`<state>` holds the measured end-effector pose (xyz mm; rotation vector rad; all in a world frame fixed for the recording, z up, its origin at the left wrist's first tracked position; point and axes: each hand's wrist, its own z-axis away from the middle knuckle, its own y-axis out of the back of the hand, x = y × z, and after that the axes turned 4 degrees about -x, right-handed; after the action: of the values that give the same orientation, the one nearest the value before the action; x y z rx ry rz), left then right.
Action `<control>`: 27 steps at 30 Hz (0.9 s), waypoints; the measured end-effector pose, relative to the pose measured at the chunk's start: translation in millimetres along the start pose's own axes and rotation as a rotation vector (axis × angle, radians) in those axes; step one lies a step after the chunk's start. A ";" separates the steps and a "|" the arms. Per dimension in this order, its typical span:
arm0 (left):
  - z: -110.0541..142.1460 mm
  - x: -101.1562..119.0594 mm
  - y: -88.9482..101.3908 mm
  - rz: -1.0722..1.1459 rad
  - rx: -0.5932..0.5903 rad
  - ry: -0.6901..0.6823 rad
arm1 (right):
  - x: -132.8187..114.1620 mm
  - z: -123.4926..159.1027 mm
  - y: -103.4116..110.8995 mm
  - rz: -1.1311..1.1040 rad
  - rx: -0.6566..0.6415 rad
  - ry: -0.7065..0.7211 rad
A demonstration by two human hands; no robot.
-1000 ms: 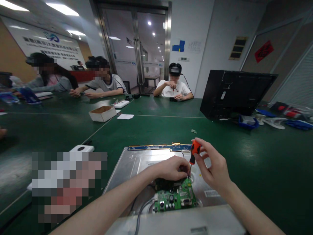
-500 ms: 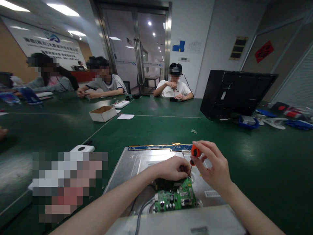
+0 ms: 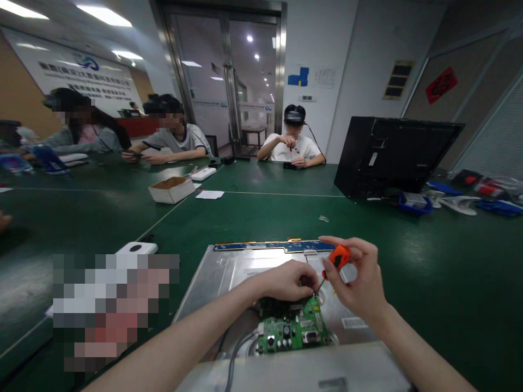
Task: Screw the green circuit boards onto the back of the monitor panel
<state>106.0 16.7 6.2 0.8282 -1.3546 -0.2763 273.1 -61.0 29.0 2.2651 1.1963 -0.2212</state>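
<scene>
My right hand (image 3: 362, 272) grips a screwdriver with an orange and black handle (image 3: 338, 257). Its shaft slants down and left, and the tip meets the upper corner of a green circuit board (image 3: 294, 326). Right beside that tip, my left hand (image 3: 288, 280) has its fingers curled and pinched together at the board's corner; whatever sits between them is too small to make out. Under the board lies a flat metal panel (image 3: 212, 283) with a blue circuit strip (image 3: 261, 246) along its far edge. A grey cable (image 3: 233, 354) runs from the board's left side.
Beyond the panel, the green table (image 3: 261, 215) carries a white open box (image 3: 172, 190) and a piece of paper (image 3: 210, 194). A black monitor housing (image 3: 392, 158) stands at the right, near a blue tray (image 3: 414, 204). Other people (image 3: 296, 144) sit across the table.
The screwdriver's handle has tilted to the right and my right hand has turned with it. Its tip stays at the board's corner. My left hand has not visibly moved.
</scene>
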 end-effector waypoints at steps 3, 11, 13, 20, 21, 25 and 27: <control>-0.1 0.6 0.5 -0.003 -0.004 0.002 | 0.0 -1.7 0.9 0.022 -0.022 0.011; -0.1 0.3 -1.1 -0.005 0.001 0.009 | -2.1 -5.3 5.9 0.085 -0.120 0.044; 0.1 0.1 -1.3 -0.008 0.005 0.012 | -2.1 -4.6 5.8 0.097 -0.124 0.049; -0.3 0.4 0.1 -0.001 0.005 0.011 | 4.0 1.8 1.3 0.052 -0.008 0.012; -0.4 0.4 0.2 0.000 0.003 0.012 | 4.2 1.7 1.0 0.050 -0.004 0.014; -0.3 0.4 -0.1 -0.003 0.000 0.009 | 1.9 -1.6 2.1 0.050 -0.028 0.034; -0.3 0.0 -0.5 -0.004 -0.003 0.008 | -0.1 -3.8 3.5 0.054 -0.044 0.042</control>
<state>106.4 16.5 5.8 0.8291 -1.3444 -0.2781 275.4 -60.5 33.6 2.2712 1.1481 -0.1256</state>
